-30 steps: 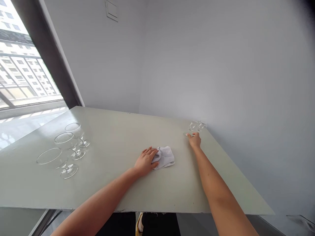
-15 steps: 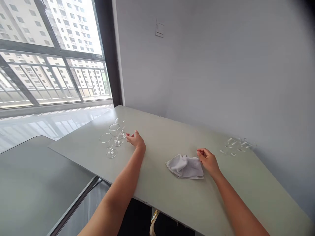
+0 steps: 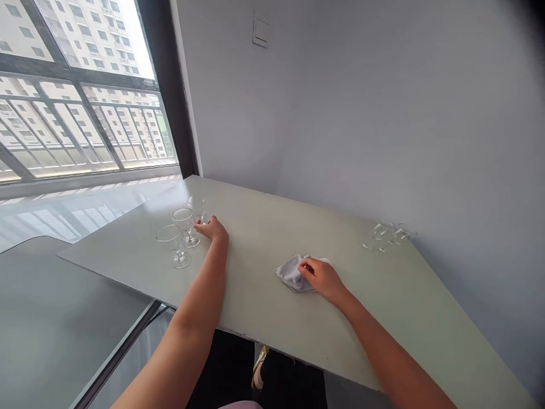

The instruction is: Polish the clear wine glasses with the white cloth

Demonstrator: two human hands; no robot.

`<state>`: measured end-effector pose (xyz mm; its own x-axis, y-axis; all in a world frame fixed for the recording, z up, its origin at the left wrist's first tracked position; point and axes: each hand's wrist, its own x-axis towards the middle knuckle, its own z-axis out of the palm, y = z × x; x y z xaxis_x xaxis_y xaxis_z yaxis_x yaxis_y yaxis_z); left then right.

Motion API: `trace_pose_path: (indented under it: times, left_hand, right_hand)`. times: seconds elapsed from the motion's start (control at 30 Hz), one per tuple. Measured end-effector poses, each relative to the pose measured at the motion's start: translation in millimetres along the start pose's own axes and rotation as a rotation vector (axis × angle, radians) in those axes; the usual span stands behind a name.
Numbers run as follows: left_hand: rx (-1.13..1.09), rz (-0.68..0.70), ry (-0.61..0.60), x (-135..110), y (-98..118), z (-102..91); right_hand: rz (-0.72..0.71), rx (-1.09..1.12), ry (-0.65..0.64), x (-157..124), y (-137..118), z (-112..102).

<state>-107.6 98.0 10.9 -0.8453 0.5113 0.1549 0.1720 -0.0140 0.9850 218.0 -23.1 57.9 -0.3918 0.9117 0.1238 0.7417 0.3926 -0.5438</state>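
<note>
White cloth (image 3: 292, 275) lies crumpled on our table (image 3: 255, 227), under our right hand (image 3: 322, 277); its fingers curl, but we cannot tell whether they pinch it. Our left hand (image 3: 213, 229) is at the farthest glass (image 3: 197, 208) of three upright ones, its grip unclear to us.

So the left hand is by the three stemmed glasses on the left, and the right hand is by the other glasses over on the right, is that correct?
Not quite: the head view shows the right hand at the pale cloth, well away from the other glasses over on the right. The left hand is by the three stemmed glasses, as you say.
</note>
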Motion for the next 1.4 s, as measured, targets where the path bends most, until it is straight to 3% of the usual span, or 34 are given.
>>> trace_pose_path:
  times: [0.1,0.2,0.37,0.5,0.63,0.83,0.9,0.97,1.1,1.23,1.3,1.4]
  left_hand:
    - [0.048,-0.144,0.15,6,-3,2.0]
    - [0.086,-0.217,0.207,13,-5,4.5]
    - [0.144,-0.209,0.184,23,-3,8.1]
    - [0.187,-0.152,0.092,20,-1,6.5]
    - [0.221,-0.029,-0.096,0,7,9.0]
    - [0.151,0.308,-0.397,-76,38,25.6]
    - [0.077,0.429,-0.541,-106,43,26.6]
    - [0.037,0.47,-0.688,-131,43,24.1]
    - [0.141,0.49,-0.889,-154,33,16.1]
    - [0.353,0.643,-0.902,-153,29,11.3]
    - [0.404,0.73,-0.895,-150,29,10.2]
    - [0.439,0.847,-0.858,-148,31,9.2]
  right_hand:
    - [-0.055,-0.197,-0.022,-7,-9,21]
    - [-0.098,-0.367,-0.053,-11,-8,40]
    - [-0.119,-0.48,0.006,-11,1,52]
    - [-0.163,-0.374,0.095,-9,9,52]
    - [-0.109,0.069,0.246,-3,16,44]
    - [0.41,1.267,0.526,10,30,3]
    - [0.526,1.526,0.542,10,32,-11]
    - [0.579,1.643,0.528,6,31,-22]
    - [0.429,1.634,0.625,-5,15,-32]
    - [0.237,1.492,0.676,-7,-19,-32]
    - [0.188,1.347,0.644,-2,-35,-27]
    - [0.073,0.934,0.548,9,-50,-12]
